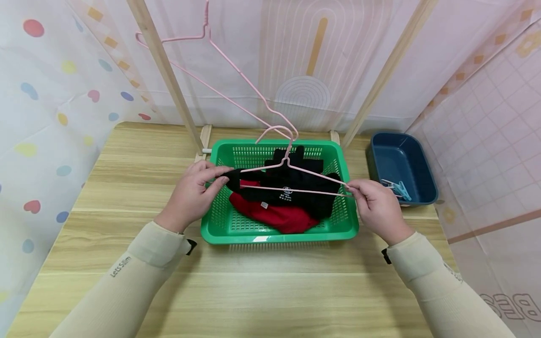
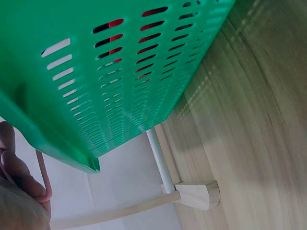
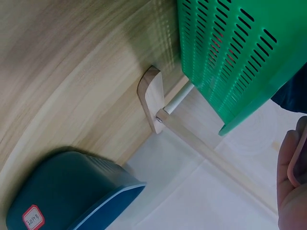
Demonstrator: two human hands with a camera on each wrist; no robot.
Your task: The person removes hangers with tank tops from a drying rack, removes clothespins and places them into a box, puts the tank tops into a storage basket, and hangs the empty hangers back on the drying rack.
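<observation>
A pink clothes hanger (image 1: 289, 149) is held level over the green basket (image 1: 279, 238), hook pointing away from me. My left hand (image 1: 190, 192) pinches a black garment (image 1: 317, 202) by its edge, where the fabric loops round the hanger's left side. In the left wrist view the hanger's bent end (image 2: 44, 177) lies against my fingers. At the other end, my right hand (image 1: 380, 209) grips the hanger's right corner between thumb and fingers. The black garment has small white print and hangs into the basket. Beneath it lies a red garment (image 1: 283, 219) with a small white tag.
Another pink hanger (image 1: 238, 70) hangs behind, between two wooden poles (image 1: 162, 70) of a rack on the table (image 1: 270, 291). To the right stands a dark blue basin (image 1: 435, 195) with several light blue clothespins (image 1: 399, 189) in it. Patterned sheets enclose the table.
</observation>
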